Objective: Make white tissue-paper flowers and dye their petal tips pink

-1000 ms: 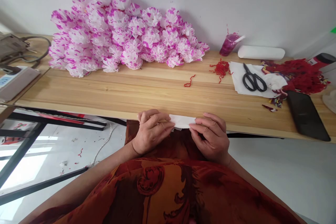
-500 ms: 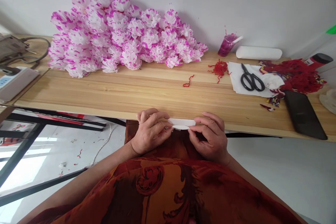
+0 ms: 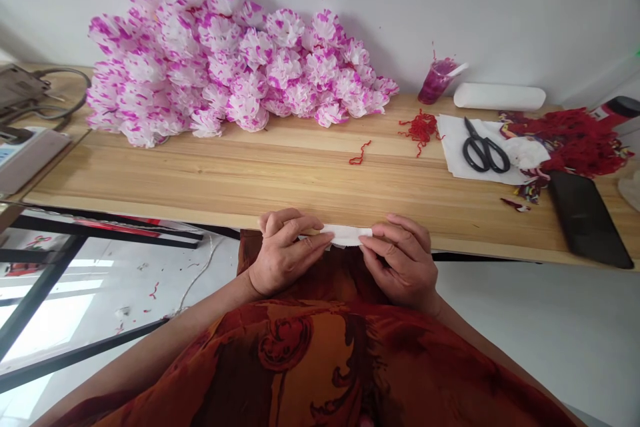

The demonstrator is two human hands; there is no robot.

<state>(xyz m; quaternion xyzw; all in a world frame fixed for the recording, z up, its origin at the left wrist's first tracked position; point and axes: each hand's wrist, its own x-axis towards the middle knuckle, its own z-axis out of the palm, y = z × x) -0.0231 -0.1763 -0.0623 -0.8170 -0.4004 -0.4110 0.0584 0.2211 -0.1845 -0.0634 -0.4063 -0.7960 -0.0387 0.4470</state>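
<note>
A narrow folded strip of white paper (image 3: 345, 234) is held between both my hands at the near edge of the wooden table (image 3: 280, 173). My left hand (image 3: 283, 253) pinches its left end, fingers curled over it. At the strip's right end my right hand (image 3: 403, 259) has thumb and fingers pressed together. Both hands hover above my lap, which is covered in orange and dark red patterned cloth.
A big heap of white and pink paper flowers (image 3: 220, 60) fills the back left. Black scissors (image 3: 484, 150) lie on white paper (image 3: 457, 147) at right, beside red thread scraps (image 3: 421, 128), a pink cup (image 3: 437, 80), a white roll (image 3: 500, 97), red material (image 3: 575, 137) and a black phone (image 3: 587, 217).
The paper strip looks narrower than a second ago, folded further between the fingers. Both hands stay at the same spot at the table edge.
</note>
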